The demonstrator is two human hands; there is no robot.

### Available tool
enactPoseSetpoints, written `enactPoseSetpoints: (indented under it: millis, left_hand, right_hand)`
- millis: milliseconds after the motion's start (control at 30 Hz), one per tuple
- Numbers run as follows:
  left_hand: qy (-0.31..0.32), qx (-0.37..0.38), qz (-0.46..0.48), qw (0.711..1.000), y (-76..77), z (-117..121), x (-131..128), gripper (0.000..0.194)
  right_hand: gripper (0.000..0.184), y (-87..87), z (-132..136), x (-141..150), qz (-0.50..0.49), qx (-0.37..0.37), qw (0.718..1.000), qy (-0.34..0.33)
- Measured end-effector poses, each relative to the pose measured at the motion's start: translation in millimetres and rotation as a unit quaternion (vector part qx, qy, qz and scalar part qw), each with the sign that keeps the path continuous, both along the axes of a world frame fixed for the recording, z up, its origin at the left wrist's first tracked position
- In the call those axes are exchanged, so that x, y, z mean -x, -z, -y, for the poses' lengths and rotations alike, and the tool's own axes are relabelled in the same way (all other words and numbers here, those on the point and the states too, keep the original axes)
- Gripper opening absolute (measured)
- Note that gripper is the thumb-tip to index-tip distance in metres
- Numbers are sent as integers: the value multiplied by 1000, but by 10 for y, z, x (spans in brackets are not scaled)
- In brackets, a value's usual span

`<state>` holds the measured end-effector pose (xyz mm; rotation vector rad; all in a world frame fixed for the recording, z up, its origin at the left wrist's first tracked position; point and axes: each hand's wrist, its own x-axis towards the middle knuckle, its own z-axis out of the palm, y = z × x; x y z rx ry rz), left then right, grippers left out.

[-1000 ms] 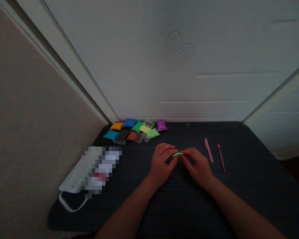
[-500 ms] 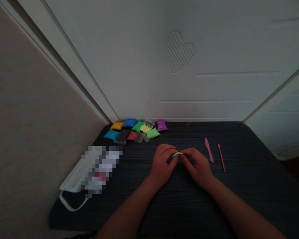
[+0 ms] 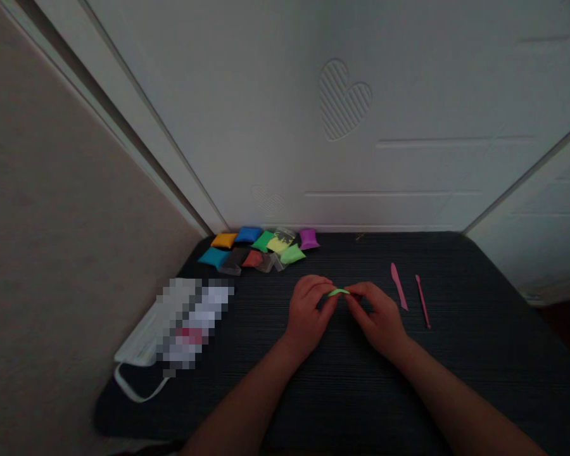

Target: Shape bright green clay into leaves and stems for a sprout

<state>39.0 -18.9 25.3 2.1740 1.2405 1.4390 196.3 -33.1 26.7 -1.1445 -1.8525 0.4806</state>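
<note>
Dim light covers the dark tabletop (image 3: 351, 392) before you, its far edge meeting a white panel (image 3: 218, 95). Just right of the middle of the frame, below its centre line, you have a thin light-green strip (image 3: 338, 292) between your left hand (image 3: 310, 313) and your right hand (image 3: 375, 315). Its long axis runs nearly level across the picture, bowed slightly upward at the middle, with one end toward each set of fingertips. Neither of your hands is nearer: both touch it, thumb and forefinger drawn close together at each end, so it spans the narrow gap between them. How firmly you pinch it, you cannot tell from here; nor whether it rests on the surface or sits just above it.

Next out, to the right of your right hand, lie a pink knife-shaped tool (image 3: 398, 287) and a thin pink stick (image 3: 422, 301), side by side and apart, both slanting down to the right. Up and left of your left hand, along the far edge, are coloured packets; the light-green packet (image 3: 292, 254) is the closest. Toward the lower left lies a white mask (image 3: 137, 345), partly covered by pixelation.
</note>
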Motion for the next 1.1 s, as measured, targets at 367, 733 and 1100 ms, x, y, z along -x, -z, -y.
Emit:
enactPoseSetpoints:
  millis: [367, 733, 1100]
  left_hand:
    - [-18, -19, 15, 1000, -16, 7, -11, 6]
    - [-30, -29, 14, 999, 8, 6, -1, 8]
    - [-45, -31, 10, 998, 16, -4, -5, 11]
  right_hand:
    - [13, -12, 7, 10, -3, 0, 1000, 3]
    - [13, 12, -4, 11, -7, -9, 1000, 8]
    - [13, 20, 18, 12, -17, -3, 1000, 8]
